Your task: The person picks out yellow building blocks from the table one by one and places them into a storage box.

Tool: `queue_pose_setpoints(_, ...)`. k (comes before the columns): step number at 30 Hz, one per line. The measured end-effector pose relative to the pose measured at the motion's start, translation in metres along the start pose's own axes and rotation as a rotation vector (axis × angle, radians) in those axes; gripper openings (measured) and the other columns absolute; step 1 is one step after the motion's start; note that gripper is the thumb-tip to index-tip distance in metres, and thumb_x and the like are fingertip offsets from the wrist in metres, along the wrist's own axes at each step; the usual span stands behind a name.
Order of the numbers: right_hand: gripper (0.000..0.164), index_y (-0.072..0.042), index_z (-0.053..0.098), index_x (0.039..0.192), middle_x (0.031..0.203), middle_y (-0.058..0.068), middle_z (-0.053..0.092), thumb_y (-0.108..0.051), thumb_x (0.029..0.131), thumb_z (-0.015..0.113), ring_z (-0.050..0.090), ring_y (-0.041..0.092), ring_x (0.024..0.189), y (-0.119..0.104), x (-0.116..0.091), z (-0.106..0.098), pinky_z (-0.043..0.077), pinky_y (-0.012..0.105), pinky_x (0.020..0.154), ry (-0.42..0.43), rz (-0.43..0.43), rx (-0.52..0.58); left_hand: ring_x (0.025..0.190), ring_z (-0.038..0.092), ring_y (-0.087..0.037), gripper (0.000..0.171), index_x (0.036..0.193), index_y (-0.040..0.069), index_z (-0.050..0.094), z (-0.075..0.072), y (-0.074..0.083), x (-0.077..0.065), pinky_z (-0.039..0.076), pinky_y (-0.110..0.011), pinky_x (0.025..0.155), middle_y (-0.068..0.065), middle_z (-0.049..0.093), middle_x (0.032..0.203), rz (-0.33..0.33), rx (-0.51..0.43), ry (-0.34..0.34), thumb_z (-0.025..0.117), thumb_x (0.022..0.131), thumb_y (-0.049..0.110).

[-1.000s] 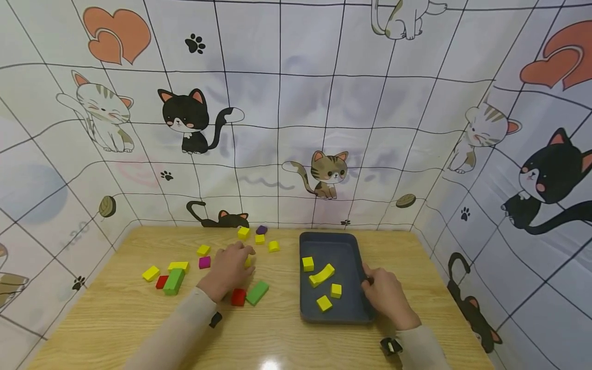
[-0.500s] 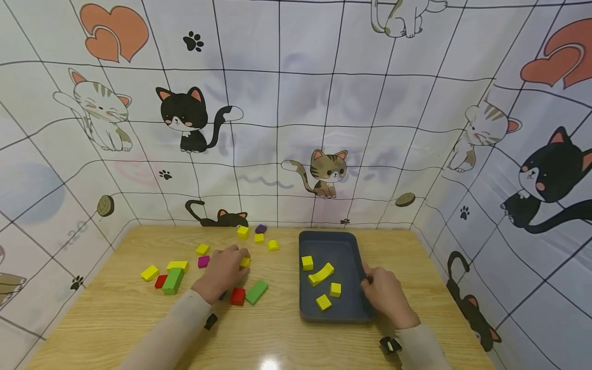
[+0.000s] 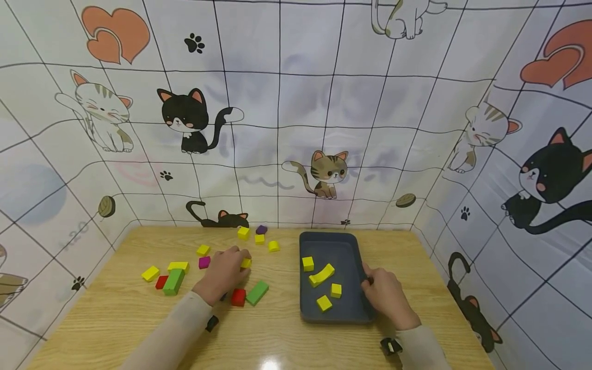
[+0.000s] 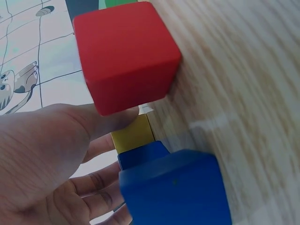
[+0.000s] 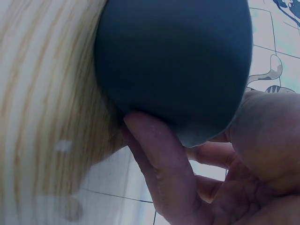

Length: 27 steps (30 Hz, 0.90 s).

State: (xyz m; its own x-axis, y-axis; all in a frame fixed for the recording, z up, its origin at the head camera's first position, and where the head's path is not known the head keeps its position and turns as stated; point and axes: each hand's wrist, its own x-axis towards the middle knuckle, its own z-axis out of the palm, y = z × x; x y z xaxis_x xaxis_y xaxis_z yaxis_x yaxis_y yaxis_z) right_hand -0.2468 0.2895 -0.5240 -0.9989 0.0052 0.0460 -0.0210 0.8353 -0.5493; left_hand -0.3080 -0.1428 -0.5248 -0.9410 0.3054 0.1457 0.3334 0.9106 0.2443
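My left hand (image 3: 223, 275) pinches a yellow block (image 3: 246, 263) between thumb and fingers on the left half of the table. In the left wrist view that yellow block (image 4: 133, 135) sits between the thumb and the fingers, with blue blocks (image 4: 178, 192) and a red block (image 4: 124, 56) close by. Beside the hand, the head view has a red block (image 3: 238, 297) and a green block (image 3: 257, 292). My right hand (image 3: 388, 295) grips the right side of a dark grey tray (image 3: 342, 249). In the right wrist view, fingers (image 5: 161, 159) curl under the tray's edge (image 5: 173, 61).
Inside the tray lie several yellow pieces, one a curved block (image 3: 321, 275). Farther left are a green block (image 3: 173, 282), a magenta block (image 3: 204, 262) and more yellow ones. A purple block (image 3: 261, 229) and yellow blocks stand near the wall (image 3: 277, 180) behind the table.
My left hand has shifted slightly left, its fingers drawn in, and more of the yellow block at its fingertips shows. The right hand and the tray have stayed in place.
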Motion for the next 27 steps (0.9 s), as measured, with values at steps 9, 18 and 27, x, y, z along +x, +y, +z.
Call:
queue_pose_setpoints(9,0.058,0.008,0.06,0.16,0.067,0.001,0.06,-0.001,0.104,0.068,0.041,0.011,0.052,0.0,-0.001,0.0,0.037,0.027,0.05,-0.002,0.005,0.006,0.084,0.062,-0.023,0.025,0.124,0.006,0.084,0.003,0.002,0.001,0.064,-0.052,0.091,-0.012,0.076,0.105,0.01,-0.029,0.019,0.09,0.1,0.013)
queue_pose_setpoints(18,0.056,0.009,0.061,0.159,0.066,0.0,0.061,0.0,0.105,0.067,0.039,0.01,0.049,-0.001,-0.002,0.0,0.036,0.025,0.047,-0.003,-0.007,0.006,0.103,0.064,-0.027,0.029,0.131,0.001,0.081,0.002,0.009,0.0,0.069,-0.043,0.094,-0.016,0.073,0.115,0.005,-0.178,-0.008,0.087,0.102,0.0)
queue_pose_setpoints(27,0.056,0.011,0.06,0.159,0.067,0.001,0.063,0.0,0.104,0.067,0.038,0.01,0.048,-0.001,-0.002,0.0,0.034,0.025,0.047,-0.001,-0.025,0.009,0.108,0.064,-0.027,0.033,0.137,0.003,0.081,0.002,0.017,0.0,0.07,-0.044,0.1,-0.014,0.073,0.121,0.003,-0.236,-0.036,0.086,0.104,0.002)
